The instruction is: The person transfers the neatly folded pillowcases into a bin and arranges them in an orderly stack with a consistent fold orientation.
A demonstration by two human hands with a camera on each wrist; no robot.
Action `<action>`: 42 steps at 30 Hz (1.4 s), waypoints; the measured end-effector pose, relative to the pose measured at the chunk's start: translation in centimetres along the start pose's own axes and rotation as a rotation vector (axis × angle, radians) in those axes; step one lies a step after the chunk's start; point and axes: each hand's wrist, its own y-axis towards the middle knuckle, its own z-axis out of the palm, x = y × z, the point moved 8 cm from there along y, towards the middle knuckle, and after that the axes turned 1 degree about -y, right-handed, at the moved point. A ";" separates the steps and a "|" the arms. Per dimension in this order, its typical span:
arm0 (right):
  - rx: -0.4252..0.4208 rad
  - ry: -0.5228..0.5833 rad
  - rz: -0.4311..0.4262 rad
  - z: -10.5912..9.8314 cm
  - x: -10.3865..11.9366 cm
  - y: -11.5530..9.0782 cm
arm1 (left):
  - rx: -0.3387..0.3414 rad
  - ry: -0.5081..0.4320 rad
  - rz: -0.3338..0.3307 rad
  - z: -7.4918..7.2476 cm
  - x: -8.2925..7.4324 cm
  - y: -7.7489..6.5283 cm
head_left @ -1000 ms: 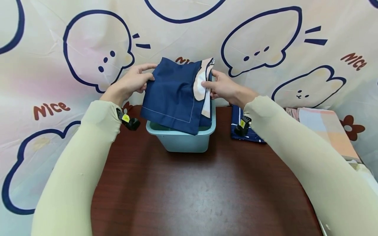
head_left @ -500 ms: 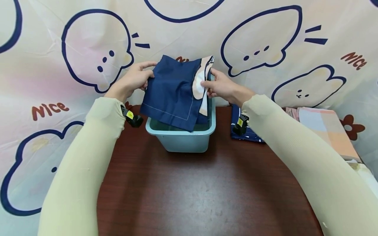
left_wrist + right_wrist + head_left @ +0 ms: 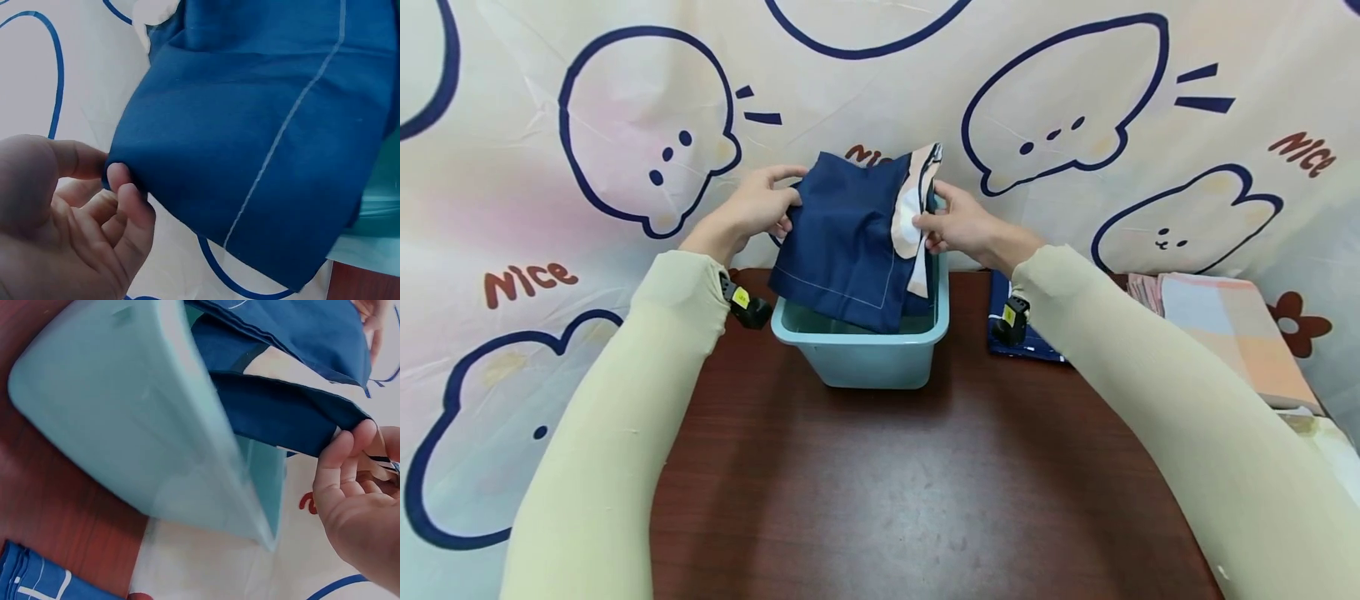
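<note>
A folded navy cloth (image 3: 846,242) with a white stitched line and a cream-and-white printed strip hangs over a light blue plastic bin (image 3: 876,362). My left hand (image 3: 758,204) pinches its left edge between thumb and fingers; the left wrist view shows the cloth's edge (image 3: 206,150) caught at the fingertips. On the other side my right hand (image 3: 966,221) pinches the printed edge. In the right wrist view several navy layers (image 3: 281,412) run from the bin's opening to those fingers. The cloth's lower part inside the bin is partly hidden.
The bin stands on a dark brown table (image 3: 850,483) against a printed wall cover (image 3: 865,100). Right of it lies a folded navy cloth (image 3: 1026,346), partly behind my right forearm. Farther right are folded pastel checked fabrics (image 3: 1232,325).
My left hand has shifted slightly right, toward the right hand, bringing the cloth's left edge with it. After a small lift, the cloth has dropped a little. The bin stays put.
</note>
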 end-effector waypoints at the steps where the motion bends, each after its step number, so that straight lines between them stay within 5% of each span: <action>1: 0.006 -0.010 0.009 0.2 -0.2 0.0 | 0.015 0.019 -0.005 0.2 0.1 0.0; 17: 0.026 -0.196 0.112 1.2 -2.6 -0.2 | 0.110 0.118 -0.065 2.4 1.6 0.0; 32: -0.018 -0.488 0.123 2.4 -2.9 0.8 | 0.172 0.148 -0.082 4.7 3.1 0.7; 42: -0.063 -0.628 0.090 3.0 -2.9 1.7 | 0.153 0.179 -0.060 5.1 3.8 1.3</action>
